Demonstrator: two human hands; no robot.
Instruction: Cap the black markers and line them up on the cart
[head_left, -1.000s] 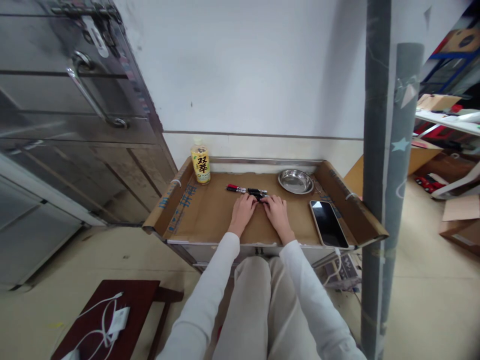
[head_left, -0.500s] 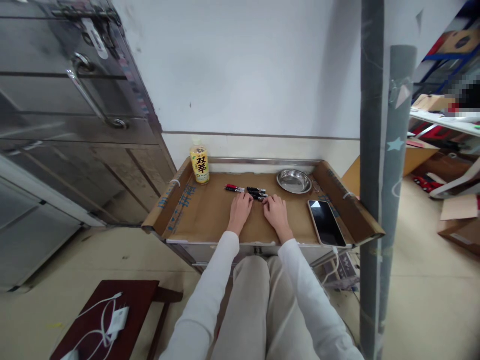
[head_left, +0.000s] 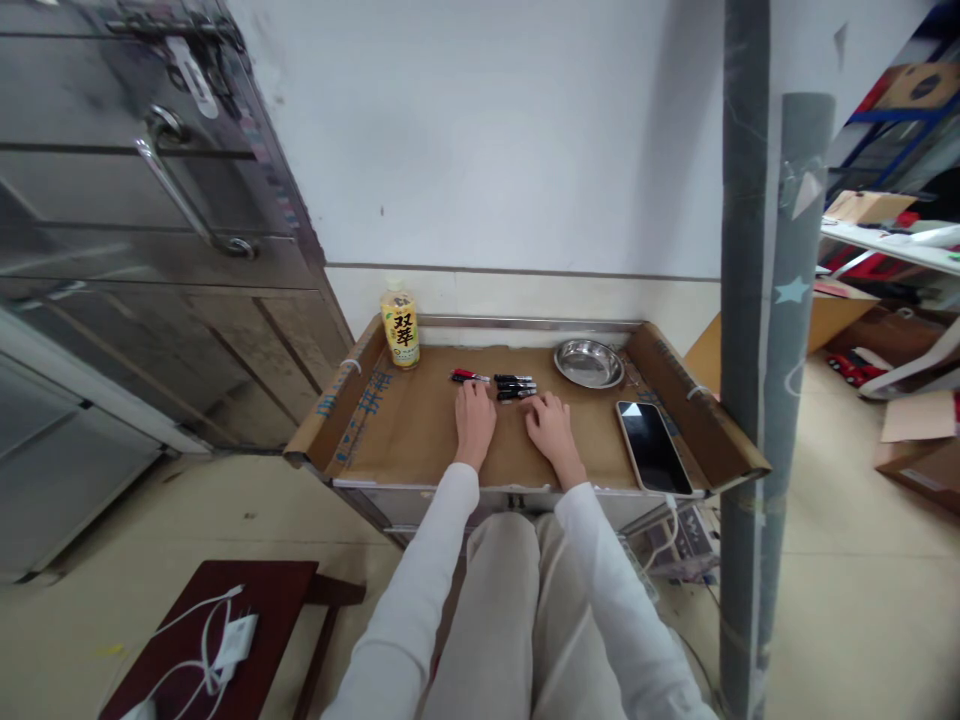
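Observation:
Several black pens (head_left: 516,385) lie side by side in a small stack on the cardboard-lined tabletop (head_left: 420,430). A red pen (head_left: 463,374) sits left of them, beside a dark one partly hidden by my fingers. My left hand (head_left: 475,420) is palm down, fingers stretched out at the near side of the red pen's group. It is open and seems to touch the dark pen there. My right hand (head_left: 551,425) rests palm down at the near right end of the black pens. Its fingers are slightly bent and apart, with nothing visible in them.
A yellow-labelled drink bottle (head_left: 401,328) stands at the back left. Near the back right is a round metal dish (head_left: 589,363), with a smartphone (head_left: 652,447) in front of it. Folded cardboard sides (head_left: 697,405) edge the table. A grey pole (head_left: 744,300) rises at the right.
My left hand has moved left from the black pens to the red pen's group. The black pens now lie more evenly lined up and uncovered. My right hand has barely moved.

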